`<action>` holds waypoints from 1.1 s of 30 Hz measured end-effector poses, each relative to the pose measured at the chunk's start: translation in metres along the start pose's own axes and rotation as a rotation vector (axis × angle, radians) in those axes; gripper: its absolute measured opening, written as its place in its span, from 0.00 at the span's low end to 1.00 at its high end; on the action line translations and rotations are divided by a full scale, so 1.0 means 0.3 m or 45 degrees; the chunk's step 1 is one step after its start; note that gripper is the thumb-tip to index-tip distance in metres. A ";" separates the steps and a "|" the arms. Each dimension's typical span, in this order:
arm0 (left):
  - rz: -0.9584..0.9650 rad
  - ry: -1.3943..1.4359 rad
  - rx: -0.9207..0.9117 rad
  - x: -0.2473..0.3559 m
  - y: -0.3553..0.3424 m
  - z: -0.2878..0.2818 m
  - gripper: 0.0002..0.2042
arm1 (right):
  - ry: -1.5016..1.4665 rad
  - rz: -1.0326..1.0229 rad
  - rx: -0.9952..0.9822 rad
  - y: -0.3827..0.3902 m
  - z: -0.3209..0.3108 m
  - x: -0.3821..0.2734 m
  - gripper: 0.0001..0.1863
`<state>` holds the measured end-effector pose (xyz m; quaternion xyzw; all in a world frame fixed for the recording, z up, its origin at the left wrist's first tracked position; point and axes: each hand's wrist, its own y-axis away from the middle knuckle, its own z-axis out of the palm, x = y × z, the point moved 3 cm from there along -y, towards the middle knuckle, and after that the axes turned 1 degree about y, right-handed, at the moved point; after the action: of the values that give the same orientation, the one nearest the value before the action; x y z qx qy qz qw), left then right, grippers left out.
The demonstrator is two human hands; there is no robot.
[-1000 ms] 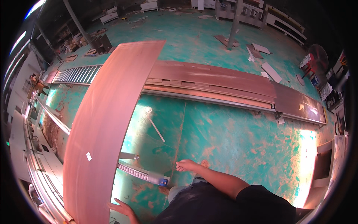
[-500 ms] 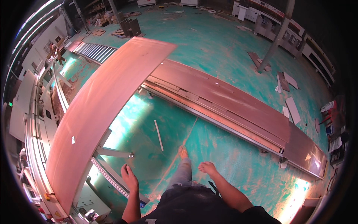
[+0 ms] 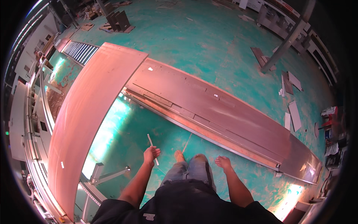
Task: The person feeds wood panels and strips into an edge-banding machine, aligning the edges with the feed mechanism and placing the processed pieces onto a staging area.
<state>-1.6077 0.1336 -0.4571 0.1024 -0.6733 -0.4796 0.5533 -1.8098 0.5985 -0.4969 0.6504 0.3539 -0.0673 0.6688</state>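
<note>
My left hand (image 3: 151, 154) hangs above the green floor with its fingers loosely apart and nothing in it. In the picture it overlaps a thin pale strip (image 3: 150, 139) that lies on the floor. My right hand (image 3: 222, 162) is also free, fingers loosely stretched out, closest to the near edge of a long low table. Reddish-brown boards (image 3: 186, 93) lie on that table, with narrower pieces along its near side. On the left, one long reddish panel (image 3: 84, 108) lies across the machine bed, its far end reaching over the table's left end.
Past the panel is a roller conveyor (image 3: 80, 51). A metal arm of the machine frame (image 3: 112, 175) sticks out at my left. A grey post (image 3: 287, 41) stands at the far right, with board offcuts (image 3: 294, 115) on the floor near it.
I have stepped forward toward the table. My left hand has swung forward and to the right; my right hand has moved slightly right. The panel and boards look unmoved on their supports.
</note>
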 end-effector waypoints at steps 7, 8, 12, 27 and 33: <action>-0.335 0.009 -0.096 0.100 -0.625 0.531 0.24 | 0.119 -0.105 0.025 -0.480 -0.062 -0.436 0.13; -0.384 0.046 -0.058 0.064 -0.694 0.570 0.25 | 0.140 -0.102 0.028 -0.569 -0.079 -0.452 0.13; -0.463 0.260 0.057 -0.027 -1.081 0.768 0.26 | 0.702 -0.361 0.177 -1.096 -0.136 -0.623 0.15; -0.280 0.344 0.427 -0.150 -1.795 0.960 0.28 | 1.395 -1.070 0.373 -1.710 0.178 -1.144 0.21; -0.287 0.309 0.137 0.123 -1.430 1.023 0.27 | 1.204 -0.735 0.228 -1.683 0.044 -1.124 0.23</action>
<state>-2.0485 0.0497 -0.7365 0.2638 -0.6106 -0.4858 0.5671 -2.3323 0.3883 -0.7242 0.5408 0.7717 0.0215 0.3339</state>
